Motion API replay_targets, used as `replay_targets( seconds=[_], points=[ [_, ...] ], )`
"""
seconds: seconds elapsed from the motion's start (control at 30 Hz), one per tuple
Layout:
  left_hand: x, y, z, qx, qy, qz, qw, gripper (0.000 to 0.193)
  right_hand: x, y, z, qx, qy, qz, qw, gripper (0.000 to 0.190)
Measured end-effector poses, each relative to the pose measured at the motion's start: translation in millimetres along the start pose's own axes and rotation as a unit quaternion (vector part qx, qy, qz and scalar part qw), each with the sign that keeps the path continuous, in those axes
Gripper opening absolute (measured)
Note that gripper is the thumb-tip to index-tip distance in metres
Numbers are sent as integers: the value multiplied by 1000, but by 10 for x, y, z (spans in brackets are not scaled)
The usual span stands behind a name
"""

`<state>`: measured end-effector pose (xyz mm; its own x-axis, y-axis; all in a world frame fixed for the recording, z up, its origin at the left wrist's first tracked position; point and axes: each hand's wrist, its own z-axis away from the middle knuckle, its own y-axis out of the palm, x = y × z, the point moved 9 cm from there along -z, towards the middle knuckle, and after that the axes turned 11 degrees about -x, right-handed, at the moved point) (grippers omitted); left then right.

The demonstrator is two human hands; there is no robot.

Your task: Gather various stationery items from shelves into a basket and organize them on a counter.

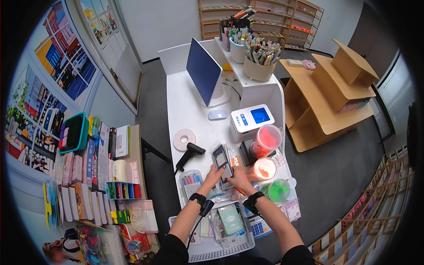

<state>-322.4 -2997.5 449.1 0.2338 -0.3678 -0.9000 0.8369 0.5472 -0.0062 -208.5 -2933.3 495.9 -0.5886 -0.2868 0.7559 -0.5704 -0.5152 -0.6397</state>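
Note:
My left hand (213,176) and my right hand (241,180) hold a flat, dark-fronted packet (220,156) between them, tilted above the white desk. Its exact kind is hard to make out. Under and beside it lies a pile of clear-wrapped stationery packets (236,158), partly hidden by my hands. Left of my left hand is a case of coloured pens (192,183), with a black handheld barcode scanner (189,155) beyond it. Below my wrists sits a white plastic basket (222,253) holding a pale green notebook (231,219) and other packets.
Clear tubs of red (267,140), orange (264,169) and green (278,190) items line the desk's right side. Farther back stand a white label printer (251,122), a mouse (217,115) and a monitor (203,73). Stacked goods fill a side table (140,149) at left.

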Motion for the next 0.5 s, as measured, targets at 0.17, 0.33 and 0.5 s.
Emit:
replay_targets(
  seconds=[0.17, 0.33, 0.5],
  points=[
    [-119, 52, 92, -28, -106, 10, 994, 91, 353, -62, 196, 29, -54, -2, 998, 66],
    [-7, -26, 12, -44, -57, 18, 997, 101, 272, -76, 283, 57, -49, -51, 996, 77],
    [-58, -12, 161, -11, -64, 50, 997, 101, 164, -68, 351, 34, -136, -34, 990, 84]
  ],
)
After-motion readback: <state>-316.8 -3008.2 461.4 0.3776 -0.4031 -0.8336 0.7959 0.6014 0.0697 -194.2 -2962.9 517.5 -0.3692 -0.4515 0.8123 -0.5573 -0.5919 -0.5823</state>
